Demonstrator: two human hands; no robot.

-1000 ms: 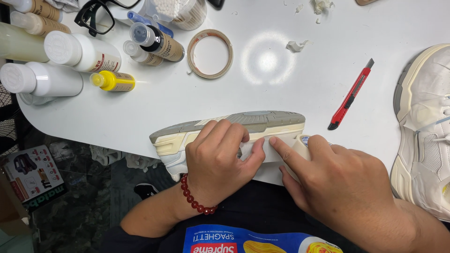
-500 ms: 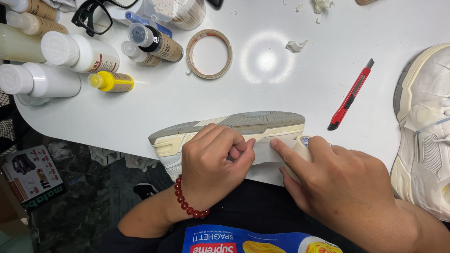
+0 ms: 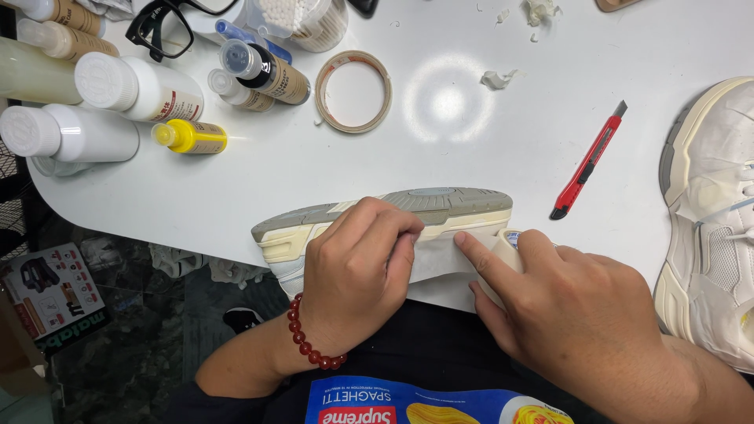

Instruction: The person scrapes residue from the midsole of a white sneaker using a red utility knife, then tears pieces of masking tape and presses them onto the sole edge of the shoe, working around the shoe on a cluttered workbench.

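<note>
Bright light from above makes a round glare on the white table [image 3: 487, 165]; the picture is sharp, shadows soft.

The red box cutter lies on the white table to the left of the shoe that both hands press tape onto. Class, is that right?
Not quite. In the head view the red box cutter lies on the white table to the right of the shoe, not the left. Both hands, left and right, do press tape onto it.
</note>
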